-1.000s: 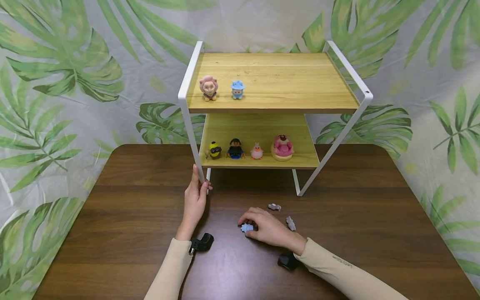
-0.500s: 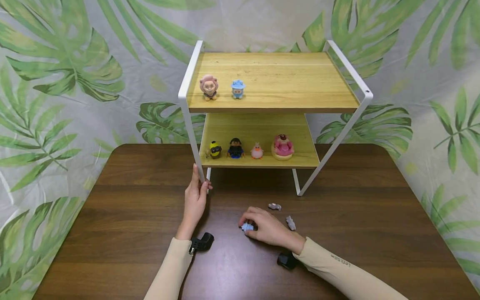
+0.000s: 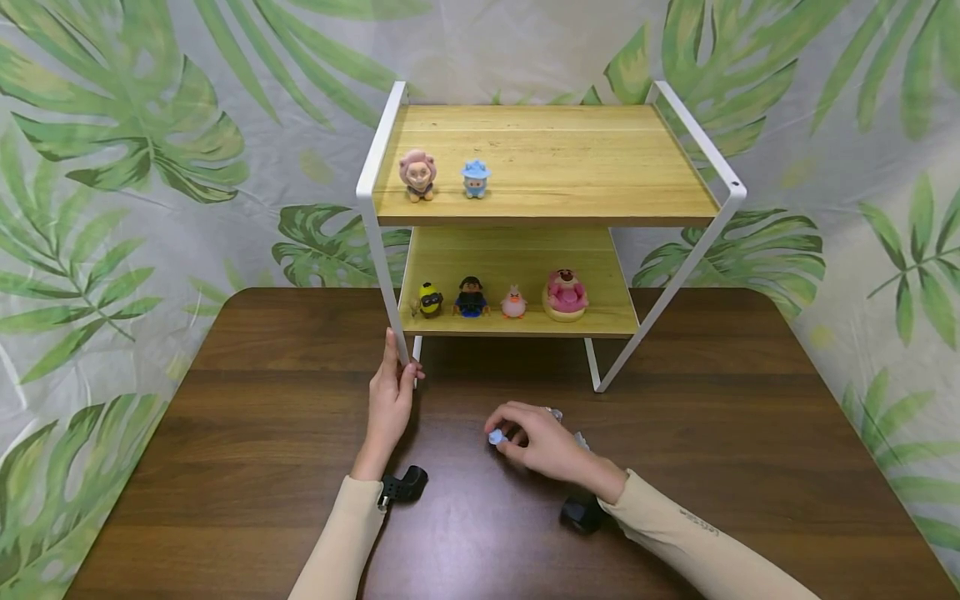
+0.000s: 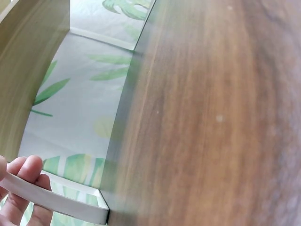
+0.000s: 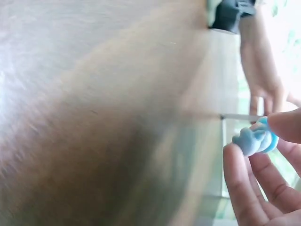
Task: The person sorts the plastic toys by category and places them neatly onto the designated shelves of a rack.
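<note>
Blue figurine [image 3: 497,437] pinched between thumb and fingers of my right hand [image 3: 538,439], over the desk [image 3: 247,467], short of the rack's [image 3: 555,158] front edge. Probably light, stiff; I'd grip its sides. Left hand [image 3: 390,396] holds the front-left leg [image 3: 383,267].

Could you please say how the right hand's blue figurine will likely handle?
The blue figurine is probably light, being small in the right hand; likely stiff, showing no squashing under the fingers; its rounded body might roll.

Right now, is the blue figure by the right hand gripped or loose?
Gripped: the right hand pinches the blue figure between thumb and fingers.
</note>
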### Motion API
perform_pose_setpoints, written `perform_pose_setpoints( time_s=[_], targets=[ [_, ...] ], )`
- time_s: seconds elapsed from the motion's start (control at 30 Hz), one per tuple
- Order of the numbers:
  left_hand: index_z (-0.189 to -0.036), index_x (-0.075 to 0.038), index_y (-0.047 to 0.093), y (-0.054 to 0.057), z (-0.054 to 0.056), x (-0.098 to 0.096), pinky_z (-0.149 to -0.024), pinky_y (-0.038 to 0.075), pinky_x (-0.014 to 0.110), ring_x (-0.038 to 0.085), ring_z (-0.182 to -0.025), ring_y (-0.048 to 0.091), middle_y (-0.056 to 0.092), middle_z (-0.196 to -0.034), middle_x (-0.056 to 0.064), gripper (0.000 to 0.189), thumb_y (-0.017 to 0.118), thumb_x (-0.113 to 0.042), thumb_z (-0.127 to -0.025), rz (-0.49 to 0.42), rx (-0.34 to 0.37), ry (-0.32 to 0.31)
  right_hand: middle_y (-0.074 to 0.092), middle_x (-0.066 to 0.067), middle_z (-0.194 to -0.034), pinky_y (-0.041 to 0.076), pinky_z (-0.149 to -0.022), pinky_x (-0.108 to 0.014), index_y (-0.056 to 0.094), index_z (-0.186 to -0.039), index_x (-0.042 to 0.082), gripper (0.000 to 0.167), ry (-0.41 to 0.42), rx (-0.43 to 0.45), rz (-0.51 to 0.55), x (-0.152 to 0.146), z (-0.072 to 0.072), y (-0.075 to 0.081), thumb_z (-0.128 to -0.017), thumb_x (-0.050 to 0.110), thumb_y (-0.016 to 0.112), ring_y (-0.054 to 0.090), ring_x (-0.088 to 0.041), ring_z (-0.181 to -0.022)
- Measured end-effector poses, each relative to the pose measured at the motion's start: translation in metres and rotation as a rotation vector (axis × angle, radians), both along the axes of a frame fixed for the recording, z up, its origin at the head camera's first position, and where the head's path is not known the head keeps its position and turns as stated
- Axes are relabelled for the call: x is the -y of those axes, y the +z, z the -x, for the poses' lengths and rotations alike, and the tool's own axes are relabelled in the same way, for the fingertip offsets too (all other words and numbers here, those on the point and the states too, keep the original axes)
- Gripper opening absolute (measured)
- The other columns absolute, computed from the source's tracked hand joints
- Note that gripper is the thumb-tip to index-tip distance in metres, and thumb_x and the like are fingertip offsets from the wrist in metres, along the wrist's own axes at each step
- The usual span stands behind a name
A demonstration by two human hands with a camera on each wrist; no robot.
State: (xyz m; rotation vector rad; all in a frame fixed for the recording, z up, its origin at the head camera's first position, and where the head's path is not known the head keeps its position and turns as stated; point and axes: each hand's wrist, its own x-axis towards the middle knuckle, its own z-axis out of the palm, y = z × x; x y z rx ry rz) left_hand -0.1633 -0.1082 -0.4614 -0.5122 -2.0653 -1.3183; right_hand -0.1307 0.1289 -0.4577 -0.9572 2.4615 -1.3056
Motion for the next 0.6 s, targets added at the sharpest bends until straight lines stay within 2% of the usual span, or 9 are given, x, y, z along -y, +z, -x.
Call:
perform_pose_setpoints(
  time_s=[0.2,0.6],
  targets=[
    [-0.147,-0.055,0.006,0.001,-0.001,0.0,-0.057,0.051,0.05,0.038,-0.065,0.06,0.055,-0.081,0.027,0.106,0.052,0.02,-0.088,0.004,-0.004,0.001,0.064,-0.001,-0.099,0.055,-0.074,-0.027,0.063,-0.102,0.006,0.015,-0.01,0.008,0.072,-0.003,0.002,0.012,-0.089,-0.001,0.065,0.063,-0.017,-0.09],
    [-0.147,-0.055,0.007,0.001,0.0,0.0,-0.058,0.051,0.052,0.039,-0.065,0.059,0.055,-0.082,0.028,0.106,0.051,0.021,-0.087,0.0,-0.003,-0.003,0.064,-0.002,-0.1,0.055,-0.076,-0.029,0.062,-0.103,0.01,0.016,-0.051,0.05,0.134,-0.009,0.003,0.026,-0.09,0.001,0.064,0.064,-0.019,-0.093]
  ],
)
